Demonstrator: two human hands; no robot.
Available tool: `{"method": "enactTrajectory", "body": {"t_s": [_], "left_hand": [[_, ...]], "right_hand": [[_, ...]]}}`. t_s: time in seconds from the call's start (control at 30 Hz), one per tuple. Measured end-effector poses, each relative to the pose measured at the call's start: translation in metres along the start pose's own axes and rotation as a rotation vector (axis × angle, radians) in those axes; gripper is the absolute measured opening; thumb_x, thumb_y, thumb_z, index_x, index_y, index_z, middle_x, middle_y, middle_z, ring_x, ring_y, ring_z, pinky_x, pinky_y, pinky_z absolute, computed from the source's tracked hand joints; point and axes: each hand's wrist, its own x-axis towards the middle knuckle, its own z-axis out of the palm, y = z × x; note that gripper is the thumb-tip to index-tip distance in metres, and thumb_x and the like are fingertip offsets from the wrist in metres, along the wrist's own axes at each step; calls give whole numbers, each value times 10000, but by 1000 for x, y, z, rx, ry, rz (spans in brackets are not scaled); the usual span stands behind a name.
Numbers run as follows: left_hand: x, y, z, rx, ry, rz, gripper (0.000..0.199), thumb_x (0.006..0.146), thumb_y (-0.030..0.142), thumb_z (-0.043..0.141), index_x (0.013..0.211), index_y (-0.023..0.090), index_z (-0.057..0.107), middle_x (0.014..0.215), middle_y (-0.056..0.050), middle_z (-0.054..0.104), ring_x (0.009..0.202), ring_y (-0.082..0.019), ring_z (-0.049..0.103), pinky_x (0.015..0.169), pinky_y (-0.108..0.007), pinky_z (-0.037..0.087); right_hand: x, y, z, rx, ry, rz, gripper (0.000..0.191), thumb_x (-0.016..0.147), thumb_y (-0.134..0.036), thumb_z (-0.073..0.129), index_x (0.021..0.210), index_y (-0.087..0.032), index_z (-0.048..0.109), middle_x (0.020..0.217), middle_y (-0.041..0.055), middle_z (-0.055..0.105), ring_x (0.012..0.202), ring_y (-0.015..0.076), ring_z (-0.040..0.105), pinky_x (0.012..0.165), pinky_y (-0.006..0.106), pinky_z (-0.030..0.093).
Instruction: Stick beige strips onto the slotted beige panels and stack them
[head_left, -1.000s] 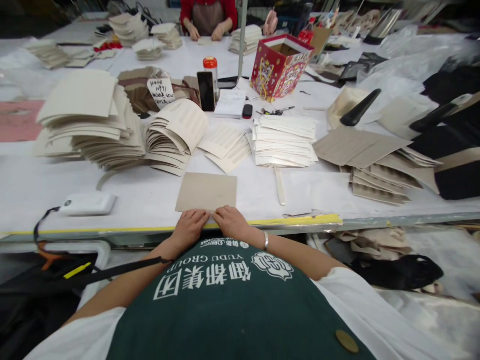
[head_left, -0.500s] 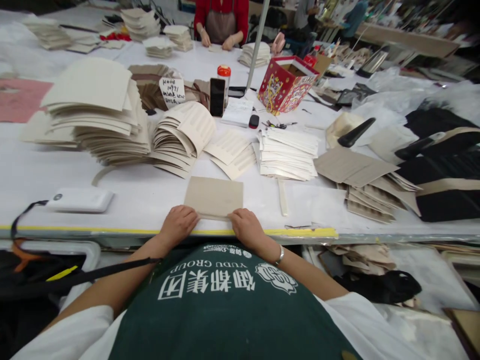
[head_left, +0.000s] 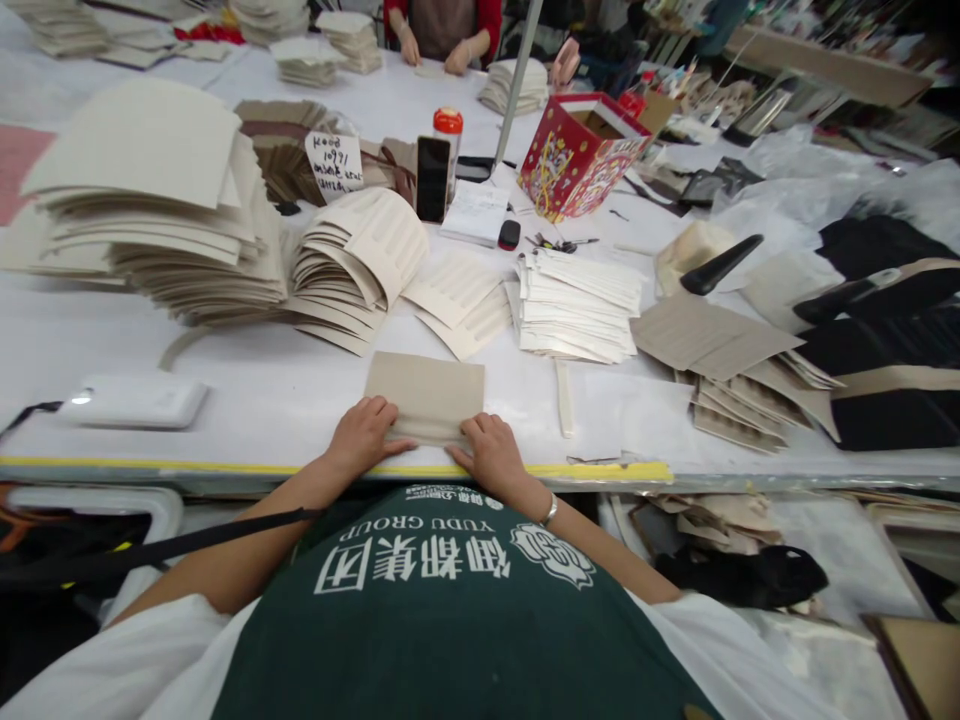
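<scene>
A folded-looking beige fabric panel (head_left: 426, 390) lies flat on the white table near its front edge. My left hand (head_left: 366, 432) has its fingers curled on the panel's near left corner, its thumb stretched inward along the near edge. At the near right corner, my right hand (head_left: 491, 448) holds the panel the same way, thumb pointing left. A narrow crease or lip runs along the near edge between the hands. To the right lies a thin white flat tool (head_left: 564, 398). Beige pieces with slots (head_left: 457, 305) lie just beyond the panel.
Stacks of beige panels (head_left: 161, 200) and bent slotted pieces (head_left: 367, 255) stand left. A white paper stack (head_left: 577, 305), brown pieces (head_left: 720, 340) and black bags (head_left: 892, 380) lie right. Behind are a phone (head_left: 433, 180), a red box (head_left: 581, 155) and a co-worker's hands. A white power bank (head_left: 135, 402) lies left.
Both thumbs have come out from the near edge and now point toward each other, and the near edge shows a crease or lip. The view has shifted slightly.
</scene>
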Motion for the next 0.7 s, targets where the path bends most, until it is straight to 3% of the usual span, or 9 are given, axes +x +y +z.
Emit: {"method": "enactTrajectory", "body": {"t_s": [0.1, 0.2, 0.27, 0.4, 0.53, 0.6, 0.7], "left_hand": [[10, 9, 2, -24, 13, 51, 374, 858, 500, 450, 840, 150, 580, 861, -90, 571, 809, -217, 498, 728, -344, 402], [20, 28, 13, -81, 40, 141, 261, 894, 385, 442, 1002, 194, 583, 997, -69, 591, 928, -214, 498, 816, -357, 378], [22, 34, 19, -90, 32, 131, 262, 881, 394, 468, 1034, 211, 578, 1027, -62, 590, 952, -217, 495, 832, -360, 374], [15, 18, 14, -20, 47, 28, 436, 792, 573, 515, 945, 171, 585, 992, -97, 574, 909, -239, 490, 799, -359, 396], [16, -6, -2, 83, 13, -80, 523, 742, 663, 500, 800, 146, 564, 822, -96, 553, 791, -233, 493, 713, -353, 407], [23, -5, -5, 107, 15, -84, 464, 795, 602, 477, 814, 147, 565, 843, -98, 562, 808, -237, 502, 703, -353, 402], [36, 12, 3, 54, 61, 64, 267, 878, 374, 445, 984, 163, 568, 1015, -99, 574, 937, -237, 498, 786, -362, 392]], "right_hand": [[11, 0, -3, 51, 17, -14, 277, 838, -419, 578, 918, -155, 604, 884, 84, 569, 857, 217, 482, 762, 315, 368], [21, -7, 5, 110, 91, -76, 221, 896, -259, 499, 1075, -158, 580, 1004, 93, 571, 933, 205, 473, 823, 308, 362], [24, -10, 12, 116, 103, -102, 217, 906, -197, 461, 1083, -174, 584, 1033, 84, 571, 944, 199, 466, 844, 304, 353], [21, -1, 16, 54, 101, -56, 147, 886, -271, 511, 938, -182, 616, 958, 72, 573, 893, 207, 464, 811, 310, 344], [23, 12, 7, -11, 82, 16, 228, 821, -388, 594, 827, -160, 592, 823, 65, 565, 812, 213, 468, 740, 314, 342], [28, 11, 4, -4, 86, -5, 236, 813, -389, 603, 841, -156, 590, 814, 64, 566, 802, 213, 470, 724, 314, 341], [38, 1, 8, 47, 158, -80, 196, 851, -296, 563, 992, -163, 592, 955, 78, 574, 887, 210, 467, 768, 311, 339]]}}
